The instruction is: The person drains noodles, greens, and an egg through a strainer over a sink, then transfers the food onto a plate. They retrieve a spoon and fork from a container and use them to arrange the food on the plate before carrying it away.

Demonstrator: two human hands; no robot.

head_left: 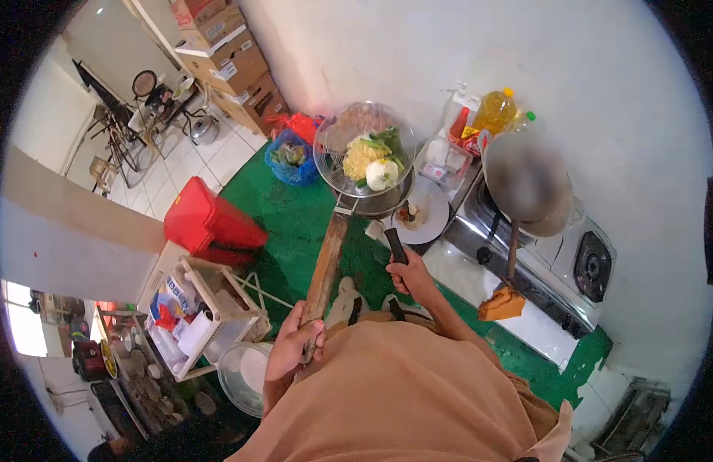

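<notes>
Nearest the lens: tan garment (pixel 402 393), filling the lower centre of the frame.

1. Left hand (pixel 295 344), lower centre-left. Its fingers are curled tight around the near end of the wooden handle (pixel 325 269).
2. The wooden handle runs up the frame to the wire strainer (pixel 329 158), which is held at upper centre.
3. Strainer contents: yellow noodles (pixel 360 156), green leaves (pixel 389 142) and a white round piece (pixel 382 174), all heaped toward its right side.
4. Right hand (pixel 410 276), centre. Its fingers are wrapped closed around the black handle (pixel 395 246).
5. The black handle leads up to the dark pot (pixel 387 202), which sits directly under the strainer and is partly hidden by it.
6. White plate (pixel 433 215), just right of the pot, with a small portion of food on it.
7. Surface (pixel 479 281), right of centre, carrying the two-burner stove (pixel 549 269).
8. Wok (pixel 525 175), on the stove's left burner, blurred.
9. Orange cloth (pixel 501 304), at the surface's near edge.
10. Oil bottle (pixel 495 112), against the wall at upper right.
11. Red box (pixel 210 223), left of centre, on the floor.
12. Blue bag (pixel 291 158), left of the strainer, holding greens.
13. White rack (pixel 218 308), lower left, stocked with packets and a paper roll.
</notes>
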